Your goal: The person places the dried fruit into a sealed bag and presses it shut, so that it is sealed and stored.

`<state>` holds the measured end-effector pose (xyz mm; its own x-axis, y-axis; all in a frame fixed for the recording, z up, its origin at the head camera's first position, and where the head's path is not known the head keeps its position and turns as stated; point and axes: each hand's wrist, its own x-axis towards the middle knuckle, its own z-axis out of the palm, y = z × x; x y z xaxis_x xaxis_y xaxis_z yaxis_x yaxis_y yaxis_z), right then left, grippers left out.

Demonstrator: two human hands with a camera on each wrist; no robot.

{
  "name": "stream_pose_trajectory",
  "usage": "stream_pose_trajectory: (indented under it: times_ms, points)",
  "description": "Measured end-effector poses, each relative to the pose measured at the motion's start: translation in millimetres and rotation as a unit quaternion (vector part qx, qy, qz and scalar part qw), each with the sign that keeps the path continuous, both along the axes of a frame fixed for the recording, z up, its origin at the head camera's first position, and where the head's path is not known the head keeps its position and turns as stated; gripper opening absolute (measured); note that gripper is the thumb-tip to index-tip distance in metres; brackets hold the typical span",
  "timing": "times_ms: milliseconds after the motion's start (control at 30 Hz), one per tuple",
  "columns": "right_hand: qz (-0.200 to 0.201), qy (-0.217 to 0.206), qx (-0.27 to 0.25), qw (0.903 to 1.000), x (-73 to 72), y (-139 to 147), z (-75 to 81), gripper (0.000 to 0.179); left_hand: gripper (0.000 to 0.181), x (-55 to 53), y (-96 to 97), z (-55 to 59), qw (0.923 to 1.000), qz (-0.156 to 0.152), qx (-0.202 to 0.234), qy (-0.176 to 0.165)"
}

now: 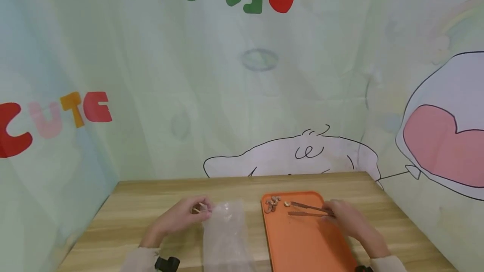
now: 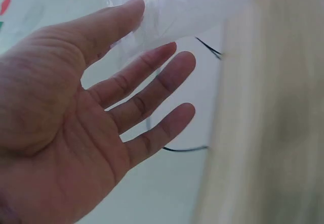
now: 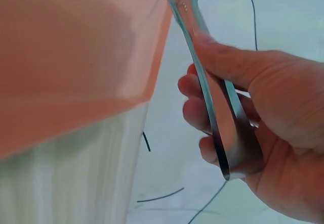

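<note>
My left hand [image 1: 185,217] pinches the top edge of a clear plastic bag [image 1: 227,238] that lies flat on the table. In the left wrist view, the thumb presses on the bag [image 2: 182,16] while the other visible fingers stay loosely extended. My right hand [image 1: 345,217] grips metal tongs [image 1: 310,207], reaching over an orange tray [image 1: 298,242] with the tips apart. A small pale piece [image 1: 286,204] lies right at the upper tip. Several small brown pieces [image 1: 271,208], perhaps nuts, are clustered in the tray's far left corner.
The wooden table [image 1: 162,188] carries the bag at centre and the tray to its right, with a strip of wood between them. A printed curtain [image 1: 321,87] hangs behind the table and along both sides.
</note>
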<state>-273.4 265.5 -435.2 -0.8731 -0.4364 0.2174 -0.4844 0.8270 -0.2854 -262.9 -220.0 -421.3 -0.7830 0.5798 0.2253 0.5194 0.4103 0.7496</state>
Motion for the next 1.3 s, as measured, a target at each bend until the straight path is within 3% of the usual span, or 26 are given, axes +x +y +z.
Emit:
stream_pose_trajectory:
  times_ms: [100, 233, 300, 400, 533, 633, 700, 800, 967, 1067, 1167, 1300]
  points:
    - [-0.026, -0.003, 0.017, 0.9995, -10.1, -10, 3.6, 0.01, 0.004, 1.5, 8.6, 14.4, 0.9994, 0.016, 0.009, 0.029]
    - [-0.057, 0.004, 0.035, 0.9978, -18.2, -19, 4.7, 0.009, 0.003, 4.6, 20.1, 31.6, 0.996, 0.014, 0.014, 0.087]
    - [-0.065, 0.011, 0.032, 0.9973, -17.9, -21, 7.1, 0.008, 0.003, 7.4, 24.5, 39.3, 0.9935, 0.009, 0.013, 0.113]
    - [-0.067, 0.028, 0.002, 0.9973, -9.6, -23, 22.9, 0.003, 0.005, 13.2, 31.7, 49.9, 0.989, 0.006, 0.005, 0.148]
    - [-0.02, 0.106, -0.075, 0.9913, 15.3, -31, 60.8, 0.01, 0.006, 20.3, 41.4, 60.1, 0.9835, -0.011, -0.014, 0.18]
    - [0.053, 0.175, -0.122, 0.9755, 37.2, -39, 89.3, 0.019, 0.004, 22.4, 50.6, 65.8, 0.9811, -0.023, -0.028, 0.19]
    - [0.097, 0.192, -0.129, 0.9681, 47.7, -46, 103.8, 0.023, 0.006, 22.6, 55.5, 69.0, 0.9804, -0.025, -0.033, 0.192]
    - [0.118, 0.182, -0.107, 0.9703, 54.8, -57, 118.1, 0.022, 0.007, 22.3, 61.1, 74.0, 0.9803, -0.024, -0.038, 0.193]
    - [0.071, 0.148, -0.07, 0.9839, 46.9, -56, 127.9, 0.016, 0.002, 23.7, 62.9, 82.2, 0.9828, -0.028, -0.043, 0.177]
    - [0.033, 0.111, -0.046, 0.9921, 32.8, -45, 127.5, 0.017, 0.002, 25.7, 58.1, 87.5, 0.9846, -0.023, -0.046, 0.167]
    - [0.009, 0.052, -0.02, 0.9984, 13.2, -32, 121.6, 0.015, 0.003, 27.7, 51.7, 93.4, 0.9827, -0.012, -0.048, 0.179]
    - [0.011, -0.014, 0.001, 0.9998, -13.1, -20, 109.0, 0.008, 0.002, 32.1, 44.6, 100.8, 0.9773, -0.006, -0.054, 0.205]
